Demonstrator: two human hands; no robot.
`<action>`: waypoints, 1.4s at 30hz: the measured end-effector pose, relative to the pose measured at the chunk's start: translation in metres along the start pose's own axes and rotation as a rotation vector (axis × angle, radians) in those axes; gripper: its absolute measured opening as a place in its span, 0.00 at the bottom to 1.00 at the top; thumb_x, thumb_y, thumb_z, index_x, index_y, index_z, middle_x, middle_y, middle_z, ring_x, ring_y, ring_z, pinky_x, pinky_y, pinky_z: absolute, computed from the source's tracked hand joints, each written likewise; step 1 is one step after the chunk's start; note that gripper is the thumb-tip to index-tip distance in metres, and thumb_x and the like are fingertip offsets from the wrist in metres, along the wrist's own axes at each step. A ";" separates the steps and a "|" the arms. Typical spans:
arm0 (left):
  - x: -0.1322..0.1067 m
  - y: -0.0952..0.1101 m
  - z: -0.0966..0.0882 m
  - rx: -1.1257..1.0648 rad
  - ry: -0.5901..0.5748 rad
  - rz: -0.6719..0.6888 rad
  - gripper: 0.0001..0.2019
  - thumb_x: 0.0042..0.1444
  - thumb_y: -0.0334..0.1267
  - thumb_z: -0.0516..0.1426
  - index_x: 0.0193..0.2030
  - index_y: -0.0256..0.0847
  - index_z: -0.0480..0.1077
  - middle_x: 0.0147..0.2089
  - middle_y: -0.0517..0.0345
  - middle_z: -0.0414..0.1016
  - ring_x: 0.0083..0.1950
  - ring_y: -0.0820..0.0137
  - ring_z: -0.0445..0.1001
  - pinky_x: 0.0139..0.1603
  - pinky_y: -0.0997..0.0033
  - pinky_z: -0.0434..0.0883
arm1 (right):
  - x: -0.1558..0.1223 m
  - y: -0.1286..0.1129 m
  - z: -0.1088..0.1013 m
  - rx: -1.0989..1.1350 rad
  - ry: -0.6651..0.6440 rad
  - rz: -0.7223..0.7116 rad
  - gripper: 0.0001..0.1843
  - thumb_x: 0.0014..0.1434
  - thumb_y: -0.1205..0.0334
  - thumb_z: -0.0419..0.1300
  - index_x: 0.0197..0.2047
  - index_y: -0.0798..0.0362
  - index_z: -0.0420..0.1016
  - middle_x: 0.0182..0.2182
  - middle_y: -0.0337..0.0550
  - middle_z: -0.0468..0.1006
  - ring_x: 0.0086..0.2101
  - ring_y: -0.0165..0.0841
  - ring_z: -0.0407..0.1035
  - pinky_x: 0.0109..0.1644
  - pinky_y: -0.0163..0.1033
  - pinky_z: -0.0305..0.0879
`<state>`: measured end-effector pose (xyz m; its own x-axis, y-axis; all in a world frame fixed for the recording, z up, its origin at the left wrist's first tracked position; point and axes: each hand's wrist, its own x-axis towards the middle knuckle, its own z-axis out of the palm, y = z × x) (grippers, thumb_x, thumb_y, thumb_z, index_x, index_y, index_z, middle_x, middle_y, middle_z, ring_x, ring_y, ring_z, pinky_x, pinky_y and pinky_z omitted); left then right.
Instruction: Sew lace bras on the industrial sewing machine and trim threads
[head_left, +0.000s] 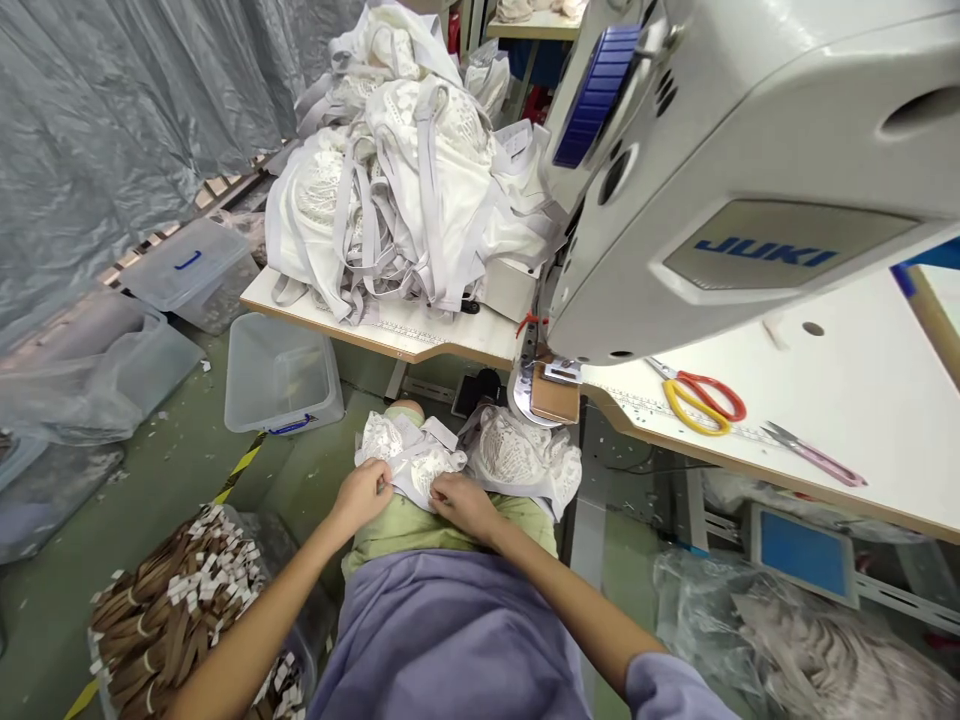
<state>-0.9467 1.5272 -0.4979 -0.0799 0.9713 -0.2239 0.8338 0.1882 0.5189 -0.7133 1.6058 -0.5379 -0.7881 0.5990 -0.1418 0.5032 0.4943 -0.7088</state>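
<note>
A white lace bra [420,462] lies across my lap, with one cup to the left and the other cup [517,455] to the right, near the sewing machine's arm. My left hand [364,492] is closed on the bra's left edge. Nearer the middle, my right hand [463,500] pinches its lower band. A small pale label stands up at the bra's upper edge. Just above the right cup is the machine's narrow bed with a brown block [555,393] on it. The fingertips of both hands are partly hidden by the fabric and knuckles.
A tall pile of white bras [405,190] covers the table's left part. The sewing machine [750,180] overhangs the right side. Red-and-yellow scissors [701,400] and pink-handled thread snips [817,455] lie on the table [885,420]. On the floor are a clear bin [281,370] and bundled brown straps [165,610].
</note>
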 end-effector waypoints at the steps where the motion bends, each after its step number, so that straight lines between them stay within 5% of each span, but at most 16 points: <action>1: -0.001 0.002 0.001 -0.006 0.016 -0.008 0.08 0.57 0.35 0.55 0.43 0.43 0.72 0.46 0.53 0.75 0.48 0.63 0.76 0.50 0.65 0.71 | 0.001 -0.001 -0.001 0.007 0.029 0.020 0.02 0.60 0.65 0.62 0.36 0.52 0.73 0.36 0.41 0.74 0.40 0.36 0.69 0.47 0.39 0.63; 4: 0.003 0.003 0.007 0.005 0.064 -0.097 0.20 0.59 0.41 0.57 0.57 0.40 0.67 0.59 0.41 0.69 0.59 0.55 0.71 0.56 0.58 0.68 | 0.015 -0.005 0.001 0.021 0.150 0.094 0.21 0.59 0.61 0.65 0.55 0.53 0.70 0.54 0.52 0.71 0.55 0.44 0.65 0.60 0.48 0.61; 7: 0.007 0.003 0.011 0.028 0.017 -0.184 0.19 0.58 0.41 0.58 0.56 0.38 0.68 0.47 0.43 0.76 0.47 0.53 0.77 0.45 0.60 0.70 | 0.040 -0.005 0.004 0.043 0.182 0.114 0.35 0.56 0.60 0.67 0.65 0.51 0.63 0.63 0.55 0.64 0.63 0.47 0.57 0.66 0.52 0.55; 10: -0.003 0.015 0.008 0.028 -0.039 -0.170 0.07 0.61 0.39 0.55 0.42 0.42 0.72 0.34 0.52 0.77 0.37 0.59 0.78 0.38 0.67 0.67 | 0.060 -0.004 0.003 0.083 0.153 0.111 0.26 0.55 0.63 0.68 0.57 0.52 0.71 0.55 0.54 0.72 0.57 0.46 0.64 0.62 0.50 0.58; 12: -0.017 0.031 0.004 0.001 -0.056 -0.124 0.09 0.64 0.40 0.52 0.39 0.43 0.72 0.31 0.55 0.77 0.35 0.63 0.77 0.36 0.70 0.65 | 0.064 -0.005 -0.001 0.129 0.163 0.110 0.16 0.56 0.64 0.67 0.49 0.53 0.75 0.46 0.51 0.75 0.50 0.44 0.67 0.58 0.49 0.60; 15: -0.036 0.053 0.002 -0.085 -0.143 0.001 0.11 0.65 0.45 0.53 0.37 0.44 0.74 0.29 0.61 0.77 0.31 0.68 0.75 0.33 0.73 0.67 | 0.050 -0.009 -0.011 0.253 0.226 0.092 0.05 0.61 0.61 0.62 0.40 0.52 0.76 0.39 0.46 0.76 0.45 0.41 0.68 0.55 0.46 0.61; 17: -0.041 0.055 0.004 -0.130 -0.174 0.059 0.11 0.64 0.45 0.54 0.40 0.44 0.75 0.34 0.59 0.79 0.35 0.68 0.77 0.37 0.72 0.70 | 0.032 -0.011 -0.019 0.370 0.291 0.094 0.10 0.65 0.55 0.57 0.37 0.51 0.74 0.36 0.44 0.75 0.42 0.40 0.67 0.51 0.44 0.62; 19: -0.038 0.043 0.008 -0.122 -0.118 0.061 0.14 0.61 0.41 0.57 0.52 0.43 0.74 0.50 0.51 0.79 0.50 0.60 0.77 0.50 0.65 0.72 | 0.010 -0.010 -0.028 0.506 0.379 0.130 0.16 0.67 0.49 0.52 0.35 0.50 0.71 0.33 0.42 0.73 0.37 0.38 0.67 0.45 0.42 0.63; 22: -0.028 0.011 0.014 -0.083 -0.036 0.048 0.36 0.48 0.35 0.65 0.66 0.42 0.65 0.71 0.39 0.59 0.71 0.45 0.57 0.66 0.49 0.63 | -0.018 -0.005 -0.040 0.721 0.536 0.212 0.21 0.70 0.43 0.46 0.34 0.48 0.65 0.29 0.39 0.67 0.32 0.36 0.63 0.39 0.41 0.62; 24: -0.022 -0.006 0.019 -0.085 -0.034 0.056 0.31 0.49 0.35 0.65 0.62 0.41 0.68 0.70 0.39 0.60 0.72 0.44 0.55 0.66 0.46 0.62 | -0.028 -0.001 -0.045 0.858 0.613 0.242 0.21 0.70 0.41 0.45 0.34 0.47 0.63 0.26 0.36 0.61 0.29 0.36 0.60 0.37 0.41 0.61; 28: -0.015 -0.020 0.017 -0.142 -0.047 0.049 0.10 0.60 0.36 0.53 0.45 0.41 0.74 0.47 0.46 0.75 0.52 0.56 0.71 0.56 0.55 0.68 | -0.031 0.007 -0.048 1.083 0.673 0.273 0.23 0.64 0.35 0.52 0.32 0.47 0.64 0.25 0.35 0.59 0.28 0.34 0.59 0.35 0.40 0.60; 32: -0.007 -0.021 -0.009 -0.243 -0.048 -0.027 0.08 0.59 0.41 0.52 0.33 0.41 0.67 0.34 0.55 0.69 0.37 0.64 0.69 0.40 0.65 0.68 | -0.025 0.019 -0.050 1.244 0.646 0.311 0.28 0.58 0.31 0.56 0.30 0.48 0.65 0.25 0.37 0.63 0.28 0.34 0.62 0.33 0.39 0.61; 37: 0.000 -0.020 -0.069 -0.375 -0.138 -0.092 0.17 0.54 0.53 0.56 0.27 0.41 0.64 0.26 0.63 0.66 0.28 0.70 0.65 0.29 0.73 0.64 | -0.016 0.030 -0.050 1.320 0.626 0.301 0.31 0.56 0.27 0.56 0.27 0.47 0.58 0.20 0.31 0.51 0.24 0.32 0.55 0.28 0.37 0.59; 39: 0.000 -0.014 -0.088 -0.378 -0.074 -0.145 0.22 0.61 0.58 0.48 0.30 0.41 0.65 0.26 0.62 0.67 0.27 0.70 0.65 0.29 0.73 0.63 | -0.015 0.027 -0.047 1.305 0.616 0.270 0.30 0.58 0.28 0.55 0.26 0.47 0.57 0.19 0.30 0.50 0.22 0.31 0.52 0.27 0.36 0.56; 42: 0.000 0.003 -0.100 -0.301 0.068 -0.221 0.23 0.63 0.58 0.45 0.28 0.42 0.63 0.25 0.62 0.65 0.27 0.69 0.63 0.29 0.73 0.58 | -0.018 0.009 -0.046 1.232 0.573 0.201 0.27 0.58 0.33 0.59 0.28 0.48 0.65 0.22 0.33 0.60 0.24 0.30 0.55 0.30 0.37 0.58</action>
<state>-0.9993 1.5419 -0.4139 -0.2845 0.9081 -0.3072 0.5952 0.4185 0.6860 -0.6786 1.6287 -0.5093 -0.3333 0.9157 -0.2247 -0.2844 -0.3248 -0.9020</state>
